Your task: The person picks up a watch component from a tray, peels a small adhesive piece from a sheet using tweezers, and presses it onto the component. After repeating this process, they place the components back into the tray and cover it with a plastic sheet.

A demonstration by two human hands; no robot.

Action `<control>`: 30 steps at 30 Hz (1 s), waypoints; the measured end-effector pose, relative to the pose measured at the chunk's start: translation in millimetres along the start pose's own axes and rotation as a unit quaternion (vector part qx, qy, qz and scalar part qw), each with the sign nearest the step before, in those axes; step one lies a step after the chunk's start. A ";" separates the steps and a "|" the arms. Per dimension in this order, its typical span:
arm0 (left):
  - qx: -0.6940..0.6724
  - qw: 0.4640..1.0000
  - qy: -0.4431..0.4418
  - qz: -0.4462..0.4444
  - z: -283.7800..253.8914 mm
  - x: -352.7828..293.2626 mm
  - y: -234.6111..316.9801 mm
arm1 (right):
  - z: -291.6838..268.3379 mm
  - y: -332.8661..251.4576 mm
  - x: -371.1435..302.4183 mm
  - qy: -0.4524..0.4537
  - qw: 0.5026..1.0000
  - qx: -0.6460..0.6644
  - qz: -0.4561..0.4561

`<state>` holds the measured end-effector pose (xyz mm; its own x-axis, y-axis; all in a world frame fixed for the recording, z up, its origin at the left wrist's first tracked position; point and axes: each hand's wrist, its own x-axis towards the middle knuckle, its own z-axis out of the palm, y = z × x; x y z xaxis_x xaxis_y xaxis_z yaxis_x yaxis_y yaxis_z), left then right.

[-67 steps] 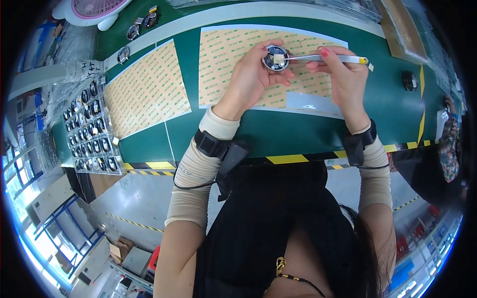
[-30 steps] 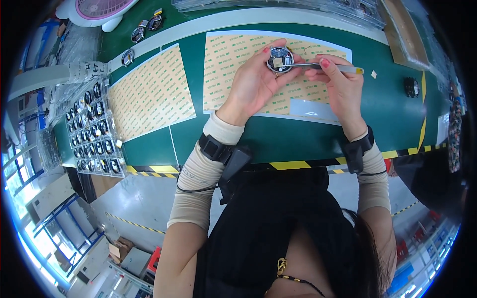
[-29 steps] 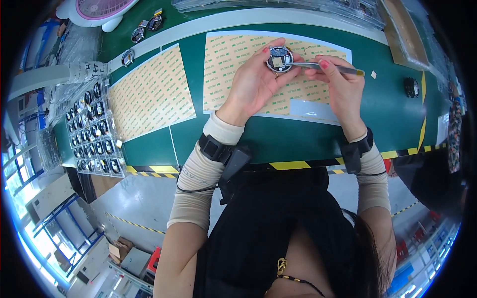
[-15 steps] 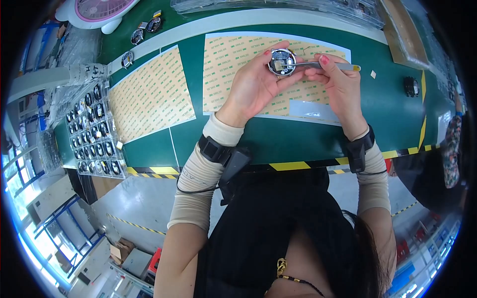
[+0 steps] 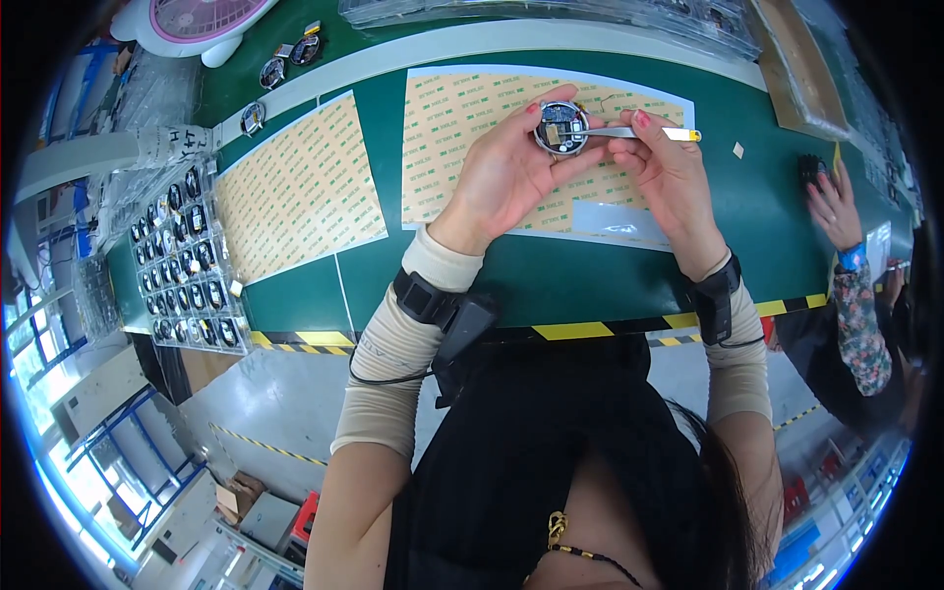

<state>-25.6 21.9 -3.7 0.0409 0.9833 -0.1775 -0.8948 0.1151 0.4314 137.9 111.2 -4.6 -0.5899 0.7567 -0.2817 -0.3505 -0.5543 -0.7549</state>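
Note:
Between the fingers of my left hand is a round watch-like housing, its metal rim around an exposed circuit board. My right hand is closed on metal tweezers, whose tips reach over the board at the housing's right side. Whether the tips grip anything is too small to tell. Beneath both hands lies a tan adhesive sheet with green print and a whitish backing; part of it is covered by my hands. A bare, shiny patch shows at its lower edge.
At the left, a clear tray holds several similar round units beside a second tan sheet. More housings lie near a pink-and-white fan. At the right, a co-worker's hand touches a dark stack of parts; a small pale square lies nearby.
A co-worker's hand has come in from the right onto the dark stack. My left hand has shifted the housing slightly down and right; the tweezers in my right hand have tilted a little.

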 end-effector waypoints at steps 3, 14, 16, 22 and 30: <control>-0.010 1.000 0.017 0.021 0.0 0.3 0.3 | 5.1 -1.2 -5.7 0.003 0.988 -0.122 -0.096; 0.000 0.998 0.000 0.060 1.3 0.1 -1.9 | 10.0 1.9 -7.6 0.013 0.979 -0.158 -0.126; -0.004 0.999 -0.005 0.054 1.1 0.6 -2.4 | 7.0 1.0 -6.4 0.019 0.986 -0.126 -0.104; 0.018 0.999 -0.011 0.041 3.1 -1.1 -1.3 | 7.7 1.5 -6.9 0.007 0.992 -0.095 -0.086; 0.037 0.999 -0.014 0.023 3.2 -0.5 1.1 | -2.4 1.9 -1.5 0.018 1.000 0.014 0.013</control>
<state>-25.1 22.0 -0.3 0.0141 0.9910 -0.1328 -0.8606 0.0796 0.5030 139.9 109.8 -7.0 -0.5731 0.7532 -0.3229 -0.3558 -0.5836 -0.7300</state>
